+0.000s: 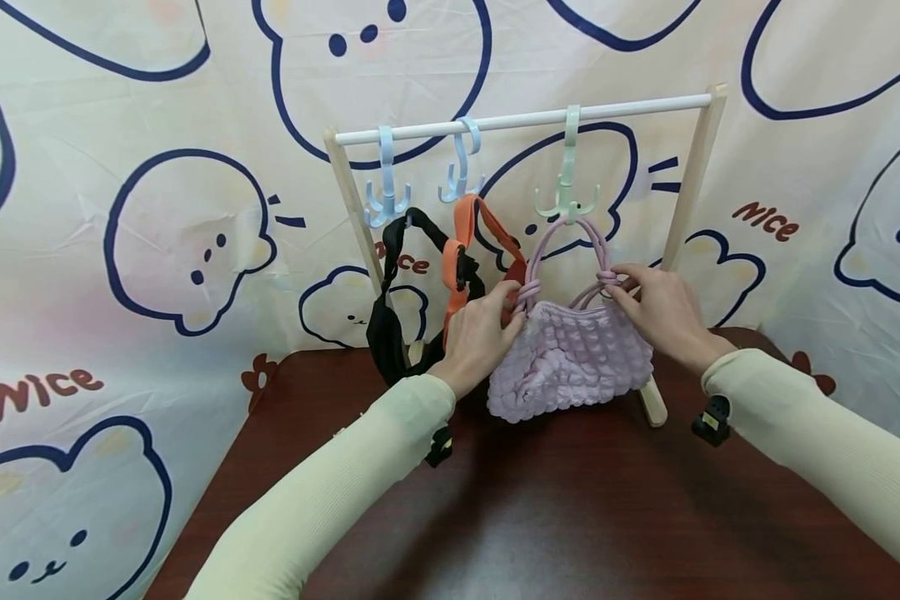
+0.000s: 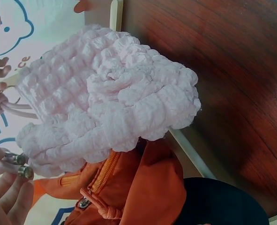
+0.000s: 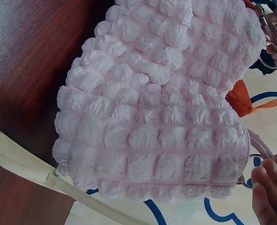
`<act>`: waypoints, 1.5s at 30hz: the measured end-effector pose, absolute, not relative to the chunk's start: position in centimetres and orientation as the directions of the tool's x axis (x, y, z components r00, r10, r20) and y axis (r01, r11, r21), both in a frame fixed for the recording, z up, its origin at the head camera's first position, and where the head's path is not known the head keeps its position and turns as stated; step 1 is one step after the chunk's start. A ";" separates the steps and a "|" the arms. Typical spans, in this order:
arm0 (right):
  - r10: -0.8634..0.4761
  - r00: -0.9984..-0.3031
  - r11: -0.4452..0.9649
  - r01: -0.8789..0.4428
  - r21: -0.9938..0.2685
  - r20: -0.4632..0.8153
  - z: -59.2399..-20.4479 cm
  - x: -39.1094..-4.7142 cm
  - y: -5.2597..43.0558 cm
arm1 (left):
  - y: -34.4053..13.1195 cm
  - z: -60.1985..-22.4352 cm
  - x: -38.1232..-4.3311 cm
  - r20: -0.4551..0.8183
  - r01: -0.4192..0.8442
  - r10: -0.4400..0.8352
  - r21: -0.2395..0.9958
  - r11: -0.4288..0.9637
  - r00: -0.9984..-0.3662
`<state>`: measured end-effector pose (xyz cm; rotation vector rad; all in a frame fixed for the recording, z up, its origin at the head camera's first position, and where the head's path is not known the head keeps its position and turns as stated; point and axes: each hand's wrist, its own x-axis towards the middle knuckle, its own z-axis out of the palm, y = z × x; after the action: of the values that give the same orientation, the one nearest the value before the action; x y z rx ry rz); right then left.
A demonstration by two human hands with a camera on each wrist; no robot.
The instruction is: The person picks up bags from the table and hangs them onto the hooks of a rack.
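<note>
A puffy pale pink handbag (image 1: 573, 358) hangs by its cord handles (image 1: 543, 250) at the pale green hook (image 1: 567, 187) on the rack. My left hand (image 1: 480, 333) grips the knotted base of the handles at the bag's left top corner. In the left wrist view its fingers (image 2: 9, 192) curl round the cords beside metal end caps. At the right knot, my right hand (image 1: 663, 312) pinches the cord between thumb and fingers. Metal rings show beside the right fingers (image 3: 269, 187) in the right wrist view. The bag's quilted body sags between both hands.
The rack's white bar (image 1: 525, 122) carries two blue hooks, one at left (image 1: 387, 179) and one nearer the middle (image 1: 461, 162). A black bag (image 1: 387, 333) and an orange bag (image 2: 143, 187) hang left of the pink one. Below lies a dark wooden table (image 1: 570, 517).
</note>
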<state>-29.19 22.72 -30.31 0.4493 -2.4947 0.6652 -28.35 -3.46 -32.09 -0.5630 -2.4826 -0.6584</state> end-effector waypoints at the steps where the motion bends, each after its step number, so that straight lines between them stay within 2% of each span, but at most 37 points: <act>1: -0.181 -0.814 0.825 -0.431 -0.365 0.552 -30.3 -29.2 22.7 | -3.5 -32.1 -28.3 0.563 0.500 0.255 0.339 0.797 -0.787; 11: -0.195 -0.812 0.841 -0.427 -0.333 0.551 -30.5 -29.2 22.5 | -3.7 -32.2 -28.3 0.563 0.488 0.244 0.335 0.806 -0.790; 29: -0.157 -0.840 0.851 -0.382 -0.361 0.519 -30.8 -29.4 22.6 | -3.9 -32.5 -28.3 0.567 0.509 0.249 0.362 0.781 -0.785; 37: -0.154 -0.838 0.852 -0.382 -0.359 0.524 -30.8 -29.3 22.6 | -4.2 -32.7 -28.3 0.593 0.522 0.277 0.291 0.801 -0.756; 45: -0.153 -0.833 0.848 -0.387 -0.362 0.532 -30.8 -29.3 22.6 | -4.5 -32.7 -28.3 0.601 0.526 0.270 0.301 0.795 -0.752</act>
<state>-29.32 22.56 -30.81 0.3958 -2.5269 0.6383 -28.28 -4.51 -32.65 -0.5906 -2.4366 -0.6255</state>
